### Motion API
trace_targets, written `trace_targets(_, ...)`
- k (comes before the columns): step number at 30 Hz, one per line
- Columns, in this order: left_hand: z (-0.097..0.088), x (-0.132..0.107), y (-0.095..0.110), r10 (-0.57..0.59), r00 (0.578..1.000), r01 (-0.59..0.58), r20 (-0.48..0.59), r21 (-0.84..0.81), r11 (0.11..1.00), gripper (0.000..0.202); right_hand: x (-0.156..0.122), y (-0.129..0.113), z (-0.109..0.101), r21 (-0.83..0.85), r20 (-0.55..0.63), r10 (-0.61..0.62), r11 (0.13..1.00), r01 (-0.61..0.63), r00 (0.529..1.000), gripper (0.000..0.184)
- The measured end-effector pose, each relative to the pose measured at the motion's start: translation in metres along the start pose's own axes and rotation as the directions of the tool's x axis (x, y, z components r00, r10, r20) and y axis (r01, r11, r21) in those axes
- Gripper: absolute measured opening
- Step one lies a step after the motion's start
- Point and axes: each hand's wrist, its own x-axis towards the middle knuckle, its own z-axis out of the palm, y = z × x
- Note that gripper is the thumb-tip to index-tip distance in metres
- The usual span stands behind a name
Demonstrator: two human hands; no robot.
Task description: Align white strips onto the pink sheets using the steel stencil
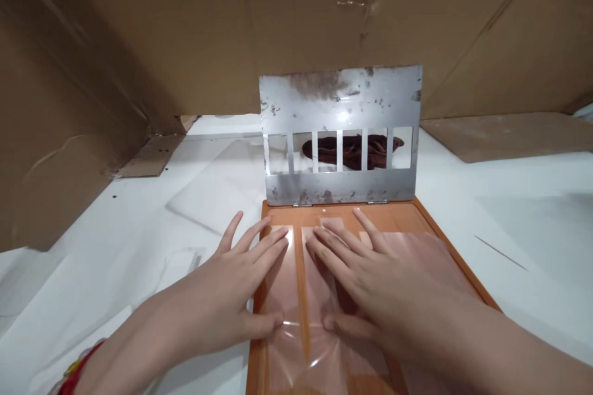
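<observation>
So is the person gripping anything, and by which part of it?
Nothing seems gripped: the left hand and right hand lie spread on the plastic film.

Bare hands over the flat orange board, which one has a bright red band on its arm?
The left hand: the bright red band shows below its wrist, near the picture's lower left corner. The right hand shows none there.

Left fingers [267, 247] and right fingers [336, 248] rest on clear film [283, 290] over an orange board [301, 216], before a metal plate [370, 114].

Cardboard walls [194, 31] border a white surface [449, 197], perhaps a tabletop.
</observation>
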Motion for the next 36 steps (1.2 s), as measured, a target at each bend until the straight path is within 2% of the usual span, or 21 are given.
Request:
trace_targets(7,-0.002,-0.013,0.015,0.03,0.999,-0.03,0.045,0.003,1.0,0.097,-0.005,0.008,0.006,0.048,-0.009,-0.035,0.998,0.036,0.999,0.071)
trace_targets(10,0.002,-0.019,0.023,-0.007,0.996,0.011,0.091,-0.049,0.999,0.095,-0.002,0.008,0.007,0.073,-0.012,-0.039,0.997,0.04,0.999,0.073)
trace_targets(13,0.007,-0.019,0.025,-0.053,0.989,0.065,0.14,-0.083,0.994,0.098,0.001,0.004,0.005,0.112,0.013,0.015,0.994,-0.016,1.0,0.081)
trace_targets(19,0.007,-0.011,0.023,-0.075,0.986,0.087,0.146,-0.08,0.993,0.101,0.004,0.002,-0.016,0.248,0.07,0.1,0.962,-0.114,0.993,0.089)
trace_targets(22,0.005,-0.009,0.025,-0.08,0.981,0.094,0.175,-0.071,0.993,0.1,0.006,0.006,-0.031,0.257,0.083,0.116,0.957,-0.134,0.99,0.086)
trace_targets(25,0.006,-0.009,0.025,-0.083,0.978,0.094,0.192,-0.045,0.995,0.101,0.007,0.007,-0.037,0.271,0.101,0.111,0.953,-0.134,0.989,0.083)
trace_targets(28,0.008,-0.011,0.024,-0.086,0.977,0.093,0.196,-0.029,0.995,0.104,0.008,0.0,-0.028,0.25,0.089,0.112,0.959,-0.132,0.99,0.077)
trace_targets(30,0.01,-0.012,0.023,-0.081,0.981,0.087,0.178,-0.029,0.996,0.105,0.008,-0.006,-0.018,0.207,0.072,0.063,0.975,-0.077,0.995,0.073)
trace_targets(33,0.012,-0.012,0.023,-0.08,0.984,0.087,0.159,-0.039,0.995,0.104,0.008,-0.014,-0.006,0.118,0.043,-0.02,0.993,0.015,0.999,0.078)
trace_targets(36,0.012,-0.012,0.024,-0.073,0.99,0.081,0.124,-0.059,0.995,0.102,0.007,-0.016,-0.002,0.07,0.028,-0.031,0.997,0.029,0.999,0.085)
